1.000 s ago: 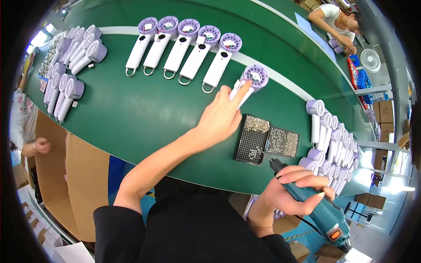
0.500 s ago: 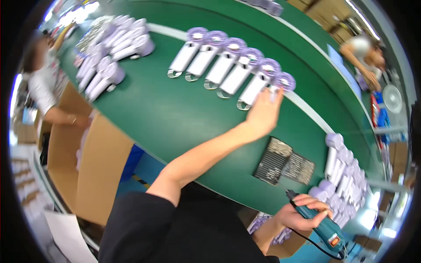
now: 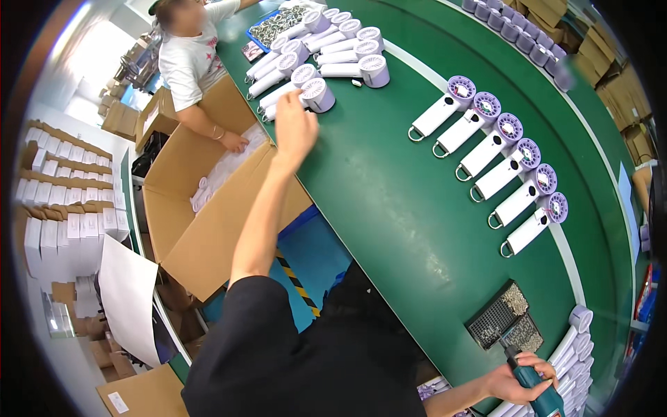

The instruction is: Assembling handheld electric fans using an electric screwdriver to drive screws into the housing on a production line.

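At the near end of a group of white-and-lilac handheld fans, my left hand (image 3: 296, 128) has its fingers closed over the neck of one fan (image 3: 319, 96); the fingertips are partly hidden. My right hand (image 3: 517, 382), low on the right, is wrapped round a teal electric screwdriver (image 3: 533, 383). Its tip points at a black screw tray (image 3: 486, 325) with a grid of holes and small screws. Between the hands, several similar fans (image 3: 511, 127) lie in a slanted row, their heads showing inner parts and wires, with metal loops at the handle ends.
A co-worker (image 3: 191, 62) reaches into a large open carton (image 3: 222, 254) beside the green table (image 3: 389, 229). A blue tray (image 3: 254, 42) of metal parts lies beyond the left fans. More fans (image 3: 573, 354) are piled at the lower right. A white strip (image 3: 417, 64) runs along the table.
My left hand has left the end of the fan row and reached across to the left group. The screwdriver tip has come to the screw tray. The whole view has turned left.
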The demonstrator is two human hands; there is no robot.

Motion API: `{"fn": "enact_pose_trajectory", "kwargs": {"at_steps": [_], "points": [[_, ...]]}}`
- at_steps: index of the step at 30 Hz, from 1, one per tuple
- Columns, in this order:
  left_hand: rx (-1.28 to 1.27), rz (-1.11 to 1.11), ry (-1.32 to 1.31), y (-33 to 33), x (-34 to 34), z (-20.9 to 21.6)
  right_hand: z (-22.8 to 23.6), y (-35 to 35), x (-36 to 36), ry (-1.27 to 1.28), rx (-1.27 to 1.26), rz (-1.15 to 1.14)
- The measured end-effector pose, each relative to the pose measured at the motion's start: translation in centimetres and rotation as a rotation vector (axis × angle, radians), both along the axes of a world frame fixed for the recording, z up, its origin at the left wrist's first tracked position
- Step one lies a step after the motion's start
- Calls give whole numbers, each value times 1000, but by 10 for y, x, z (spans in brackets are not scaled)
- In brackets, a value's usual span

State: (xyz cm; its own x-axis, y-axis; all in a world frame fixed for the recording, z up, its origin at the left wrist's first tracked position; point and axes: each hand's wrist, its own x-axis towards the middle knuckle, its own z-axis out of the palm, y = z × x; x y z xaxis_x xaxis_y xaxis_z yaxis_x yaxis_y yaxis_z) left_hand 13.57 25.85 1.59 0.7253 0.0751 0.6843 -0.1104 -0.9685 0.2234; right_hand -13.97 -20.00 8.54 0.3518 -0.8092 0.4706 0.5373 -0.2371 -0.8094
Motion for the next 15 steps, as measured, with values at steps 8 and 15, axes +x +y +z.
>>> {"fn": "enact_pose_trajectory", "kwargs": {"at_steps": [8,15], "points": [[314,11,506,68,24,-15,6,7,21,-326,471,-58],[-721,-107,864,27,-36,16,-4,4,18,12,-4,25]]}}
